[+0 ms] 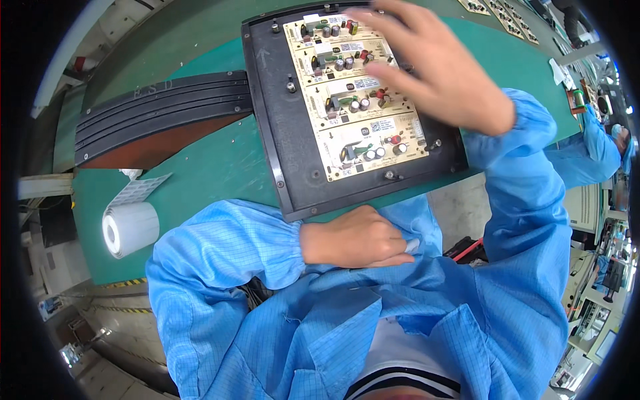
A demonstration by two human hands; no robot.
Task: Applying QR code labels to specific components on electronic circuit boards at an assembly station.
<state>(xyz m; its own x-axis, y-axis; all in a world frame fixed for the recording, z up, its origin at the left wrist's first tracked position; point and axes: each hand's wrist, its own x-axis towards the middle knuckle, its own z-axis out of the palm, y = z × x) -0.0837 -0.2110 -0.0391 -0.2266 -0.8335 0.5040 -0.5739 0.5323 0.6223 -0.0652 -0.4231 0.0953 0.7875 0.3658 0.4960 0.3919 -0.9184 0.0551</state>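
A cream circuit board panel (339, 135), made of several joined boards with capacitors and other parts, lies in a black fixture tray (293, 143). Over the panel's far right side reaches my right hand (437, 77), fingers apart and partly blurred, with nothing visible in it. Whether its fingertips touch the parts cannot be told. Below the tray's near edge, close to my body, my left hand (360, 238) is closed. Something small and pale (413, 247) shows by its fingers, too little to name; the inside of the fist is hidden.
A roll of white labels (132, 228) stands on the green mat (220, 163), its strip trailing back. Left of the tray lies a black slotted rack (163, 113). More circuit boards (510, 19) lie at the far right. Another person's blue sleeve (590, 157) is at right.
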